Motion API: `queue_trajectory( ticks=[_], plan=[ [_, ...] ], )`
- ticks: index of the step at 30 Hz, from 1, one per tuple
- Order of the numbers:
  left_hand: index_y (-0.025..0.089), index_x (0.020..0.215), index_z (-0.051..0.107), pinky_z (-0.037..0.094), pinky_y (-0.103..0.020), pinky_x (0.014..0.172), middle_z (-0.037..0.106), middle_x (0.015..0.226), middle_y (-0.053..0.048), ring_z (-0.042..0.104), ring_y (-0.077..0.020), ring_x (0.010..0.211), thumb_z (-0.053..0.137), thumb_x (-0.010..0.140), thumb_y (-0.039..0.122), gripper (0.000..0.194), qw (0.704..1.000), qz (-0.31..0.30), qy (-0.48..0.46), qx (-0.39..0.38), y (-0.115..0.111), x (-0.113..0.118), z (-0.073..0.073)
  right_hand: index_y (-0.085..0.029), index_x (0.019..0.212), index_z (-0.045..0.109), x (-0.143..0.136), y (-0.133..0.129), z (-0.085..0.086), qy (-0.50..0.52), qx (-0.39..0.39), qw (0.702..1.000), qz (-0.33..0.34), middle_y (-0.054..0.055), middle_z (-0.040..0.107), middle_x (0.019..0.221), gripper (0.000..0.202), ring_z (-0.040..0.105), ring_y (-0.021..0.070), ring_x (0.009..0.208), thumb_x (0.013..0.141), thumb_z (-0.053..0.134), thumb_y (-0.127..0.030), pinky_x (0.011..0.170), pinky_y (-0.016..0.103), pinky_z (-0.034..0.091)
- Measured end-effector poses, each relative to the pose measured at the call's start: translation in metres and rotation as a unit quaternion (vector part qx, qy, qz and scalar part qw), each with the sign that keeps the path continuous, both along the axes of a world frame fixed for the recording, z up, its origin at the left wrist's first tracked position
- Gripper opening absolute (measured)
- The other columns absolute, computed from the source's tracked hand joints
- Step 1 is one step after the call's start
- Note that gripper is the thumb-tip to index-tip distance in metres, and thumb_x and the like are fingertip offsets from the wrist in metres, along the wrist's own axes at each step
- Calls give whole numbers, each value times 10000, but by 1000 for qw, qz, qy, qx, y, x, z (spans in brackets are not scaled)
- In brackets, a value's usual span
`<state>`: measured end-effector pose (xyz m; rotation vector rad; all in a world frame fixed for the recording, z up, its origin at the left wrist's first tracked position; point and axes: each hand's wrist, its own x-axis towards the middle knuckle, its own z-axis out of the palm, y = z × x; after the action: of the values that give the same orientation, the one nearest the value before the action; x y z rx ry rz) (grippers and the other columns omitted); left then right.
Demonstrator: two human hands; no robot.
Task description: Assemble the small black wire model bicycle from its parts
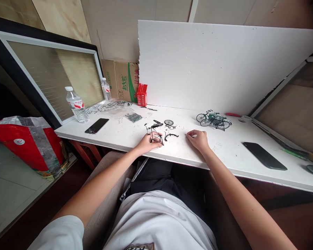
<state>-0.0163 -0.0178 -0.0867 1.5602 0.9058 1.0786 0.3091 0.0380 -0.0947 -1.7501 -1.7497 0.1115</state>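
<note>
My left hand (146, 143) is closed around a small black model bicycle frame (156, 136), held just above the white table near its front edge. My right hand (198, 139) rests on the table to the right, its thumb and fingertips pinched together. Whatever is between those fingertips, if anything, is too small to make out. Between the hands lie a curved black mudguard-like piece (171, 136), a small spoked wheel (169, 122) and several tiny loose parts. Beyond my right hand stand assembled model bicycles (213, 120), dark green and black, close together.
A phone (97, 125) and a water bottle (77, 106) are at the left; a second dark phone (264, 155) lies at the right. Farther back are a bag of small parts (134, 117), thin black part frames (112, 105), a red box (142, 95) and a white board (219, 66).
</note>
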Motion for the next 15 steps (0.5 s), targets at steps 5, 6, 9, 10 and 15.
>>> queue_trajectory(
  ticks=[5,6,9,10,15],
  plan=[
    [144,1224,690,513,-285,757,737,842,-21,726,-194,838,891,719,218,548,1000,-9,-17,-7,0,2,-2,-200,972,793,-10,-5,6,4,0,1000,-13,144,794,1082,221,533,425,1256,875,649,-336,1026,551,465],
    [144,1228,687,512,-283,745,738,835,-16,722,-188,811,894,714,216,558,1000,-10,-21,-9,0,3,-3,-198,987,793,-14,-8,8,5,24,1000,-2,147,791,1107,231,543,419,1250,886,640,-338,1045,565,455],
    [142,1221,690,529,-290,742,744,826,-15,714,-181,775,900,703,205,563,1000,-6,-30,-5,1,4,-6,-204,971,794,-39,-22,17,38,88,992,78,138,805,1093,307,610,387,1182,954,605,-445,1056,558,464],
    [142,1203,697,537,-295,752,745,831,-20,718,-187,789,899,705,202,541,1000,-4,-29,1,1,5,-7,-213,937,794,-50,-27,20,61,81,989,112,129,813,1061,350,646,371,1122,963,605,-506,1009,528,497],
    [151,1013,729,559,-327,841,760,960,-69,729,-223,919,869,744,220,311,998,0,0,59,1,7,-11,-235,834,779,-99,-53,27,125,13,962,241,74,819,945,454,724,279,911,966,626,-642,853,403,548]
  ],
)
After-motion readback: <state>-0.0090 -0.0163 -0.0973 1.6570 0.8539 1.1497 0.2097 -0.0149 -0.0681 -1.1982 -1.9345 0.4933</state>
